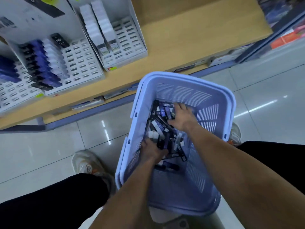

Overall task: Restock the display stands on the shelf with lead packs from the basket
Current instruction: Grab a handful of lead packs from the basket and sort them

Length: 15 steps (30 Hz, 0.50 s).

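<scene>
A pale blue plastic basket stands on the floor in front of me with a heap of black, purple and white lead packs in its bottom. Both my hands are down inside it. My left hand lies on the near side of the heap with its fingers curled among the packs. My right hand rests on the far side with fingers spread over the packs. White display stands sit on the wooden shelf, partly filled with rows of packs.
A second white stand holds two tall columns of white packs. Another stand is at the far left. My feet in light shoes flank the basket on the glossy tiled floor. More shelving is at the top right.
</scene>
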{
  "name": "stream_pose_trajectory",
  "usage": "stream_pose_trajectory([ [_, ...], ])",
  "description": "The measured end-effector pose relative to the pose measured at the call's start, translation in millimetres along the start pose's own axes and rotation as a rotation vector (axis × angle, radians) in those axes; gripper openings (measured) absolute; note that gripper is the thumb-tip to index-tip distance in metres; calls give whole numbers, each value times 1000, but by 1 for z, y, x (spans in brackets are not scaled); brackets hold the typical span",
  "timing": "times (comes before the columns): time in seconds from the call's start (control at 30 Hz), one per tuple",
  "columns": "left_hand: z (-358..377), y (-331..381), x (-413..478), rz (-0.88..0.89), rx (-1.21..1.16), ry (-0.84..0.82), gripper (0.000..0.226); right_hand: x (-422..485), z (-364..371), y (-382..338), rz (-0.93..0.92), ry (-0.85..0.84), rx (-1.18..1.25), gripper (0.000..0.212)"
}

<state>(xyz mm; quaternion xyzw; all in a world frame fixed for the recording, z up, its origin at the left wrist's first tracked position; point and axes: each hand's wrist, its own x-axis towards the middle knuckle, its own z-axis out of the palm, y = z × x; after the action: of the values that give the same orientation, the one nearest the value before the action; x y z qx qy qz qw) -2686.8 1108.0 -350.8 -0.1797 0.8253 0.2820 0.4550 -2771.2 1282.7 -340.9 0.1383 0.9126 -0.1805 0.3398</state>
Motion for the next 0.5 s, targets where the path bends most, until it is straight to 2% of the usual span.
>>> stream_pose_trajectory([
  [0.2, 29, -2, 5, 3, -78, 247, 111, 20, 14, 0, 4, -27, -73, 109],
  [0.3, 36, -2, 8, -5, -72, 295, 110, 24, 23, 4, 13, 15, -157, 115],
  [0.4, 37, 2, 13, -24, -42, 294, 109, 23, 28, 10, 35, 43, -144, 108],
  [0.5, 39, 4, 15, -14, -22, 322, 111, 16, 33, 16, 100, 2, -52, 93],
])
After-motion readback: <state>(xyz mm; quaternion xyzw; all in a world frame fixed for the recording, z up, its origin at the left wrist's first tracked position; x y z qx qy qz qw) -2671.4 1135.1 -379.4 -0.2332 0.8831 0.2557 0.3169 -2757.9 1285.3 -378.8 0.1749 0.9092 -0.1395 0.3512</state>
